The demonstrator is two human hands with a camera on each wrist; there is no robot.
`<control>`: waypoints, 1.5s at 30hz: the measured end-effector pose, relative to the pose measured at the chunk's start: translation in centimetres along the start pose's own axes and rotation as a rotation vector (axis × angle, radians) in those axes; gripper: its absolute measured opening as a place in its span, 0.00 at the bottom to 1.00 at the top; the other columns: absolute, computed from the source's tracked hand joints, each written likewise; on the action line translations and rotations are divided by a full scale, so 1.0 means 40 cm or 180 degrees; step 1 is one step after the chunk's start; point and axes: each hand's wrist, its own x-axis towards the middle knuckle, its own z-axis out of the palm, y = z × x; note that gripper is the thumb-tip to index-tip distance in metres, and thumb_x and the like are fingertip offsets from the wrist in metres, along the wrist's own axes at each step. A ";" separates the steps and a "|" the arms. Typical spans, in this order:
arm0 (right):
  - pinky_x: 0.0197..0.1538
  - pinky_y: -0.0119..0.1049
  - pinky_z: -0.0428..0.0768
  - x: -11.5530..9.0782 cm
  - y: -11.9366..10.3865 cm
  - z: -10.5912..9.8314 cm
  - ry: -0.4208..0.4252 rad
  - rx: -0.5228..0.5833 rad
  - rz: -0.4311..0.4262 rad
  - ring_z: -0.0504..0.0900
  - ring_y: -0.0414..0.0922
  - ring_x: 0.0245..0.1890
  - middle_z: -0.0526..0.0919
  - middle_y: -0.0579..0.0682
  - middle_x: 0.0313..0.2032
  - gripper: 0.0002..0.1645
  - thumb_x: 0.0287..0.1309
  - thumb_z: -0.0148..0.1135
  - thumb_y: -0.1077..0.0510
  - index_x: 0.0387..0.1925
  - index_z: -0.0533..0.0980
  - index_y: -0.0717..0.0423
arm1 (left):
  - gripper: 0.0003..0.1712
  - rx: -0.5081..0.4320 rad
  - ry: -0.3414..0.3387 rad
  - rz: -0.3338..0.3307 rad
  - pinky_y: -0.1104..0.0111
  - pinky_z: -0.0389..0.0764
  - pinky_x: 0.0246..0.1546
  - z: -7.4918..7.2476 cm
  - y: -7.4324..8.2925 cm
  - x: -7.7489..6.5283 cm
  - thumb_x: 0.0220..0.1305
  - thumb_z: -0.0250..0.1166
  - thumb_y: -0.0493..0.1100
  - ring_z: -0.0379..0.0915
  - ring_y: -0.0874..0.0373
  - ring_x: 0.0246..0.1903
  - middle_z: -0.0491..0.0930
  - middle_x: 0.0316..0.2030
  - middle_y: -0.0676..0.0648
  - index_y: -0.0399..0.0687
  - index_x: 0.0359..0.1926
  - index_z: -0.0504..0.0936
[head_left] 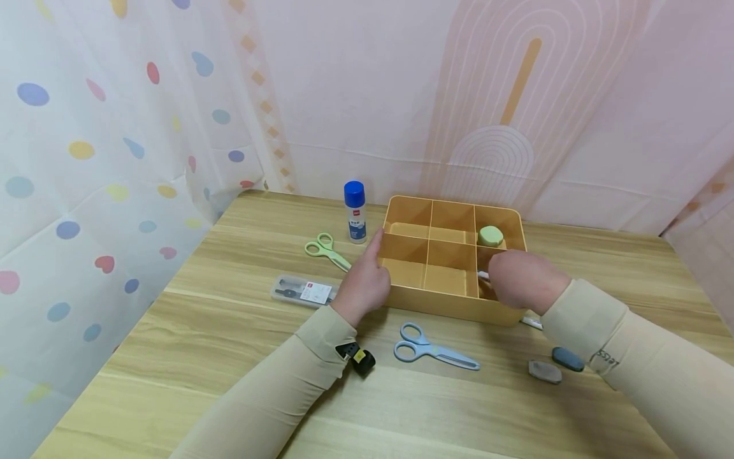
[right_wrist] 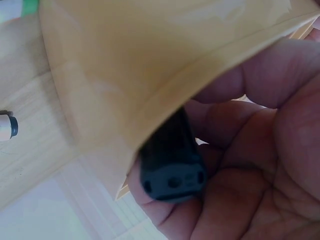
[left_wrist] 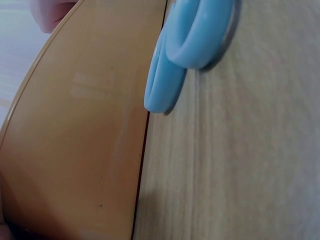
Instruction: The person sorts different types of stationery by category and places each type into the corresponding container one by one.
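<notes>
My left hand [head_left: 364, 284] lies against the left side of the orange divided organizer box [head_left: 453, 301], its index finger straight along the wall. In the left wrist view, the organizer's smooth side wall [left_wrist: 75, 120] fills the left part. My right hand [head_left: 524, 277] reaches over the front right compartment. Its fingers curl round a slim object with a black end [right_wrist: 172, 175], in front of the box wall in the right wrist view; its exact kind I cannot tell. A small white part [head_left: 483, 275] shows beside that hand in the head view. A light green rounded item [head_left: 490, 236] sits in the back right compartment.
Blue scissors [head_left: 436, 350] lie before the box. Green scissors [head_left: 327, 250], a blue-capped glue bottle [head_left: 356, 217] and a clear compass case [head_left: 298, 291] are at its left. Rightward are a grey block [head_left: 545, 371], a blue-grey block [head_left: 568, 359] and a white pen-like item [head_left: 531, 322].
</notes>
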 end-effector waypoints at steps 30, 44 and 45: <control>0.30 0.37 0.72 -0.036 0.044 -0.032 0.0309 0.0494 0.0060 0.72 0.45 0.23 0.75 0.48 0.22 0.07 0.61 0.57 0.64 0.28 0.77 0.58 | 0.44 0.0011 0.0019 0.0041 0.45 0.65 0.77 0.001 -0.007 0.004 0.75 0.46 0.34 0.60 0.44 0.79 0.57 0.83 0.47 0.63 0.86 0.45; 0.55 0.63 0.83 -0.078 0.135 -0.019 0.0577 0.0570 0.0257 0.85 0.67 0.52 0.84 0.74 0.54 0.23 0.63 0.58 0.63 0.55 0.79 0.76 | 0.46 0.0029 0.0033 0.0094 0.47 0.73 0.73 0.001 -0.008 0.006 0.72 0.45 0.33 0.66 0.46 0.75 0.58 0.82 0.46 0.62 0.86 0.46; 0.55 0.64 0.83 -0.080 0.142 -0.016 0.0566 0.0538 0.0267 0.85 0.69 0.53 0.84 0.74 0.54 0.23 0.63 0.58 0.63 0.55 0.79 0.76 | 0.45 0.0031 0.0037 0.0098 0.47 0.73 0.72 0.001 -0.009 0.007 0.72 0.45 0.33 0.65 0.46 0.75 0.57 0.82 0.47 0.62 0.86 0.46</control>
